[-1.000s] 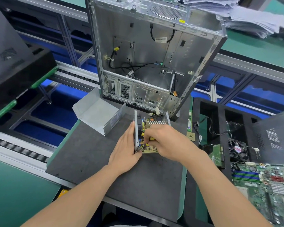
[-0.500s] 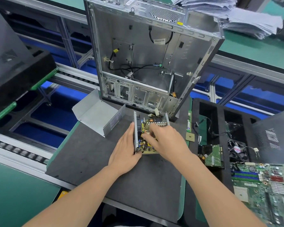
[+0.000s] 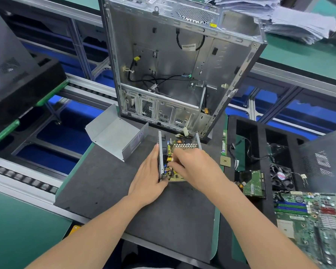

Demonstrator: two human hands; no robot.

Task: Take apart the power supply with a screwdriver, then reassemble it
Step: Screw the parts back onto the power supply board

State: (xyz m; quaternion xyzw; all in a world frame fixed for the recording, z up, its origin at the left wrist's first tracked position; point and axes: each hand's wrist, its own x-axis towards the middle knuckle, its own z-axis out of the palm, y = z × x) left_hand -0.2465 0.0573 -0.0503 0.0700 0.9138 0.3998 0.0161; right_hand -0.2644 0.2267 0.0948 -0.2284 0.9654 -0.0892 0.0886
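Observation:
The opened power supply lies on a grey mat, with its circuit board, finned heatsink and yellow parts bare. My left hand lies along the outside of its left metal wall, the thumb hooked round the near corner. My right hand is over the board, fingers curled down among the components near the left wall; what they pinch is hidden. The removed metal cover sits to the left, apart from the unit. No screwdriver shows.
An empty PC case stands upright just behind the unit. To the right lie a RAM stick, CPU chip, hard drive, fan and motherboard. A black tray is at the left, with a conveyor between.
My right hand's fingers have shifted slightly over the board toward the left wall. The left hand has kept its hold on the wall.

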